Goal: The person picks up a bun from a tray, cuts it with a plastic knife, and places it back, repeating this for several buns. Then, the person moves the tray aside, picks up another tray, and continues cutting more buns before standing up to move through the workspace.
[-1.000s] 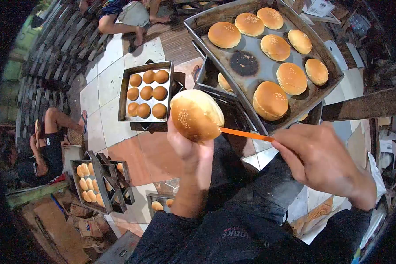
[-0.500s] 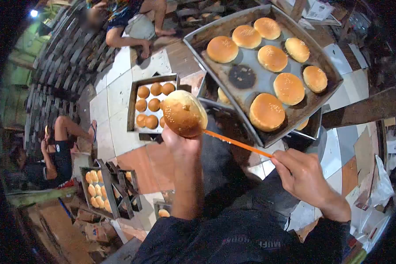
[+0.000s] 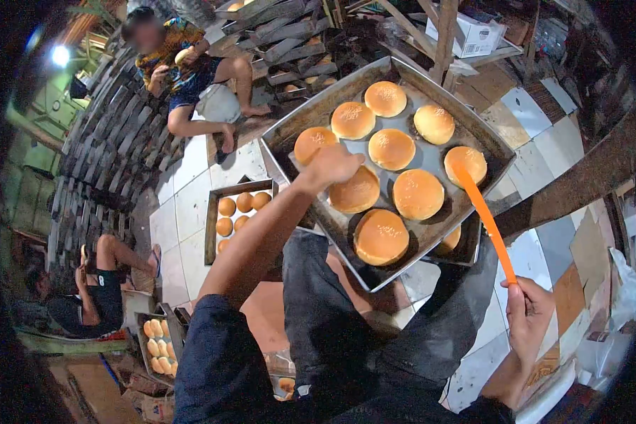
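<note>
A metal baking tray [image 3: 373, 274] rests across my lap with several round, sesame-topped buns on it. My left hand [image 3: 331, 168] reaches over the tray's left side, its bent fingers against the upper edge of a bun [image 3: 357, 192] that sits on the tray. Part of that bun is hidden under the hand, and so is the lower edge of the bun [image 3: 312, 141] behind it. In my right hand [image 3: 528, 311], at the lower right, is a long, flat orange stick [image 3: 493, 230]. Its far end overlaps the rightmost bun [image 3: 466, 161].
Beneath this tray is another tray [image 3: 466, 251] with buns. Smaller trays of buns stand on the tiled floor: one box-like tray [image 3: 210, 230] at left, another [image 3: 143, 346] lower left. Two people sit at left [image 3: 95, 290] and top left [image 3: 173, 63]. A wooden beam [image 3: 579, 180] lies at right.
My left hand has brought the bun down from in front of me into the tray's bare spot. The orange stick has left that bun and swung up to the right. The view has shifted.
</note>
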### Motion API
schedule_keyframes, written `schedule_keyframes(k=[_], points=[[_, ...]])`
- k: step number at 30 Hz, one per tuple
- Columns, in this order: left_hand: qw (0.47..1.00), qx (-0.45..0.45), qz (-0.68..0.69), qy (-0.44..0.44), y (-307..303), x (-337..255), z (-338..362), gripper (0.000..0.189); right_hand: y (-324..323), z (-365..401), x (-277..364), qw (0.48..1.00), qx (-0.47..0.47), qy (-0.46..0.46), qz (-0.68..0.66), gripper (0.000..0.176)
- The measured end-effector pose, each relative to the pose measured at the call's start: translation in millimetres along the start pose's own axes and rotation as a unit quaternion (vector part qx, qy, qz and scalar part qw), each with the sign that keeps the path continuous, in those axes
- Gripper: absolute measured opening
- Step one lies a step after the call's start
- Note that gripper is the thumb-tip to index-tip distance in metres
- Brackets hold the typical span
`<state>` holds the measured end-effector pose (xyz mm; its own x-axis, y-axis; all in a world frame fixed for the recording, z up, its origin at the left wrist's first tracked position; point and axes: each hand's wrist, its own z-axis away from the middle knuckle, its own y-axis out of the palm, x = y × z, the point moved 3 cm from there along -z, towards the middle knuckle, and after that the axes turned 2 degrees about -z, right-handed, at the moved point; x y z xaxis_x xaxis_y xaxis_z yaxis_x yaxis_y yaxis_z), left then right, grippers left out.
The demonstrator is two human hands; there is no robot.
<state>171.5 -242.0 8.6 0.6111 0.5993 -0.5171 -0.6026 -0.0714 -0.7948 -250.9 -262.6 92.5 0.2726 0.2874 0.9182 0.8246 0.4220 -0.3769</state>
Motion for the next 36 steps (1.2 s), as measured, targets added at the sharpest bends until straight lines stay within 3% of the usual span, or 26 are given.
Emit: schedule_keyframes(k=[2,4,6,7,9,10,13,14,16,17,20,21,23,24,25,26,27,28,29,30,31,32,34,36], points=[[0.980,-0.124,-0.153,0.043,-26.4,-25.9,24.1,0.037,-11.6,-0.8,-13.9,0.999,-0.008,0.033,0.029,0.016],[0.960,-0.263,-0.085,0.053,-53.0,-22.0,16.8,0.034,-20.5,-4.8,-31.4,0.999,-0.011,0.041,0.021,0.017],[0.931,-0.333,-0.070,0.128,-69.8,6.1,-14.6,0.032,-23.6,-9.6,-39.7,0.998,-0.016,0.066,-0.003,0.018],[0.932,-0.333,-0.073,0.126,-70.6,27.6,-32.5,0.032,-22.0,-10.0,-45.2,0.996,-0.022,0.084,-0.032,0.019],[0.991,-0.126,-0.043,0.025,-64.3,54.3,-61.0,0.036,-17.1,-13.9,-43.5,0.997,-0.012,0.073,-0.032,0.020],[0.990,-0.128,-0.046,0.027,-65.0,53.5,-64.3,0.036,-14.1,-15.6,-43.7,0.997,-0.004,0.064,-0.032,0.020],[0.990,-0.056,-0.035,-0.124,-77.3,21.1,-42.5,0.051,-5.6,-17.7,-49.9,0.996,-0.009,0.067,-0.051,0.021],[0.990,-0.053,-0.034,-0.125,-78.5,22.9,-47.3,0.051,-3.8,-18.6,-49.9,0.996,-0.005,0.071,-0.048,0.021],[0.976,-0.066,-0.011,-0.208,-79.5,20.9,-44.5,0.057,-1.9,-17.1,-50.7,0.997,0.001,0.072,-0.042,0.022],[0.981,-0.010,-0.001,-0.195,-83.8,12.4,-36.8,0.058,-1.9,-16.2,-50.9,0.997,0.004,0.071,-0.042,0.022],[0.990,0.041,-0.016,-0.131,-84.3,-2.6,-14.1,0.045,-2.2,-12.8,-47.1,0.997,0.007,0.078,-0.024,0.022],[0.990,0.041,-0.012,-0.132,-79.2,19.2,-24.3,0.045,-1.4,-11.5,-44.8,0.997,0.009,0.077,-0.020,0.022],[0.999,0.022,0.019,0.014,-72.5,57.8,-43.6,0.035,1.8,-9.5,-39.5,0.996,0.009,0.082,-0.020,0.022],[0.999,0.019,0.023,0.013,-73.1,68.9,-41.3,0.035,4.5,-8.8,-36.7,0.997,0.011,0.079,-0.018,0.022],[0.986,-0.043,0.050,0.155,-74.7,72.9,-34.7,0.035,7.8,-7.8,-34.6,0.996,0.010,0.084,-0.029,0.022],[0.947,-0.104,0.075,0.294,-75.3,71.5,-18.5,0.038,11.3,-6.4,-32.4,0.995,0.009,0.089,-0.041,0.022],[0.895,-0.227,-0.005,0.383,-82.7,54.6,22.6,0.037,15.0,-5.2,-28.8,0.996,0.011,0.086,-0.037,0.022],[0.896,-0.230,-0.002,0.381,-81.8,55.8,30.0,0.037,19.6,-4.7,-24.3,0.995,0.019,0.082,-0.047,0.022],[0.890,-0.208,0.325,0.242,-84.5,68.6,29.6,0.034,24.2,-3.6,-20.0,0.995,0.026,0.078,-0.058,0.022],[0.771,-0.160,0.612,0.076,-81.2,76.5,34.9,0.035,28.5,-2.1,-17.3,0.995,0.028,0.075,-0.055,0.022],[0.699,-0.096,0.684,0.185,-80.5,73.7,58.6,0.034,33.0,-1.3,-14.5,0.995,0.034,0.069,-0.067,0.023],[0.696,-0.100,0.686,0.185,-76.3,73.2,80.1,0.034,37.3,-0.1,-11.1,0.994,0.041,0.064,-0.078,0.023],[0.490,-0.104,0.851,0.156,-57.0,82.2,119.3,0.035,52.0,3.5,1.6,0.993,0.057,0.058,-0.091,0.023],[0.344,-0.126,0.920,0.142,-19.1,90.2,155.1,0.036,68.0,6.7,6.7,0.988,0.088,0.061,-0.111,0.024]])
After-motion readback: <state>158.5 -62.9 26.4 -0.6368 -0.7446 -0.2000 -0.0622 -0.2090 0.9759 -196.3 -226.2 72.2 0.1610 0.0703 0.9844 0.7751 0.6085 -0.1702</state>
